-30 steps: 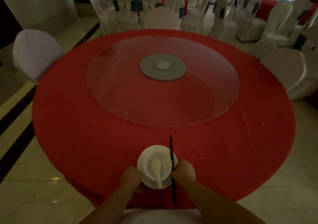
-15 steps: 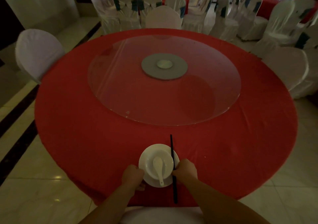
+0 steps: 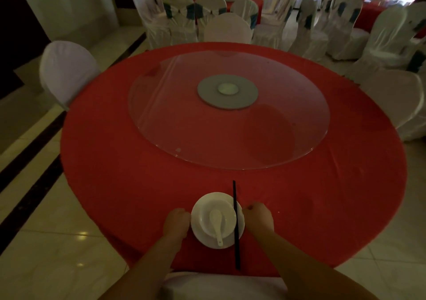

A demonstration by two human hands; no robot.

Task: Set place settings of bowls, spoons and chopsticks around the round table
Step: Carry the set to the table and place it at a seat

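White plate (image 3: 203,240), left hand (image 3: 176,224), right hand (image 3: 258,219) curled alongside

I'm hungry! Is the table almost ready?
Just started. One setting looks done: bowl with spoon on a plate, chopsticks across its right edge. The left hand and right hand sit at the plate's sides, maybe straightening it. The other chairs round the table show no settings yet.

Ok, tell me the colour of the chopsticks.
Black; the chopsticks show best in the head view.

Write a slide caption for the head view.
Curled left hand and right hand flank a plate holding bowl and spoon; chopsticks lie across its right rim.
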